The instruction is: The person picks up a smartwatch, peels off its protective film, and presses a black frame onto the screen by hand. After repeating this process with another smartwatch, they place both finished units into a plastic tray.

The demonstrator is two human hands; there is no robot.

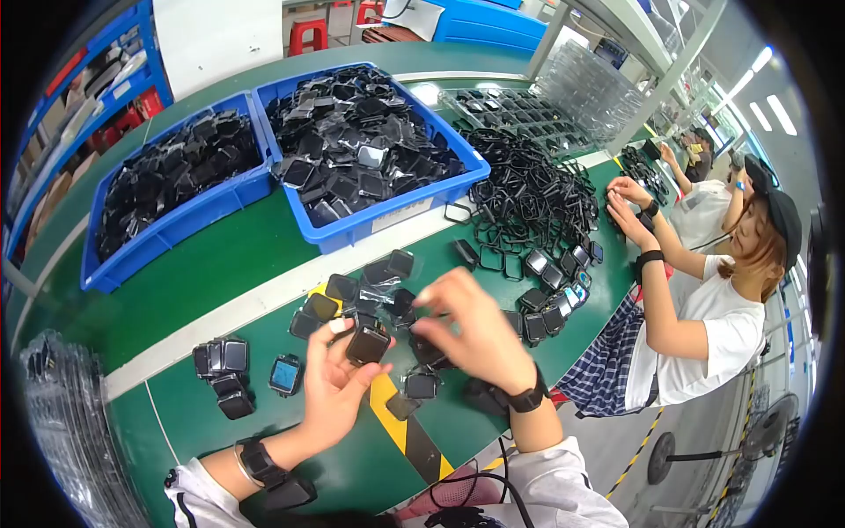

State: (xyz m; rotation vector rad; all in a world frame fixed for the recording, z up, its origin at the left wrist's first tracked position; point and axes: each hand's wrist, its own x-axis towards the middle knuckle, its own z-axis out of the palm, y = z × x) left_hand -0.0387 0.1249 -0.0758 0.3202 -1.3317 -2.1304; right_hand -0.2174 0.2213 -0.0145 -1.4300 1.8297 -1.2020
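Note:
In my left hand [336, 387] is a dark square smartwatch body [368, 345], held upright between thumb and fingers. My right hand [480, 334] hovers just right of it, fingers bent, with a gap between thumb and forefinger; I see nothing in them. By its fingertips lies a loose group of black square watch pieces [343, 287], some in clear film. Below the hands rest two more square pieces [421, 385]. To the left, a watch with a lit blue screen [285, 375] lies beside a small cluster of dark watch bodies [231, 356].
Two blue bins [387, 231] [167, 236] full of black pieces stand at the back. A heap of black frames [537, 189] and several watches [554, 308] lie right. Clear trays [590, 88] are stacked far right; more stand far left [75, 422]. Co-workers [704, 308] work at right.

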